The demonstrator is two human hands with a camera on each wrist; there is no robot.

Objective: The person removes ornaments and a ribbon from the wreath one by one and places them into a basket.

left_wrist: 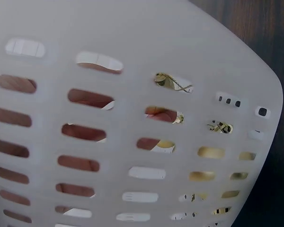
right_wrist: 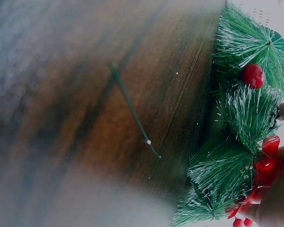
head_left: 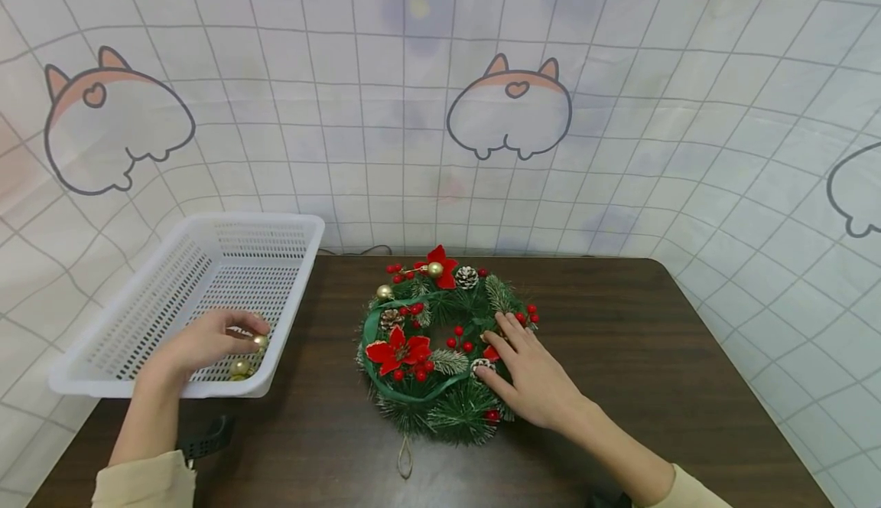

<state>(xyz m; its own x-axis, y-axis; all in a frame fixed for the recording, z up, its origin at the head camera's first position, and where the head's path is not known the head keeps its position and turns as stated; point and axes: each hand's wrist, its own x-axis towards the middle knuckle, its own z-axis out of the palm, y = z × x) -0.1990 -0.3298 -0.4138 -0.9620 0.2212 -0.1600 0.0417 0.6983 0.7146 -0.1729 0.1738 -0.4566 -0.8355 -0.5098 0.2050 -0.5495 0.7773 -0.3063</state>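
White slotted plastic basket (head_left: 268,239): we pinch shiny gold bauble (head_left: 261,342), left hand (head_left: 212,341)! Bristly round wreath (head_left: 465,415): our right hand (head_left: 535,382) rests there, fingers splayed.

You have one basket (head_left: 255,219) at the left edge of the table (head_left: 654,324) with at least two gold balls (head_left: 241,368), one wreath (head_left: 461,408) mid-table bearing two more gold balls, three pine cones (head_left: 466,278) and at least two red flowers (head_left: 398,349), one cord loop (head_left: 401,460) toward the near edge, and three printed animals (head_left: 509,114) beyond the far edge.
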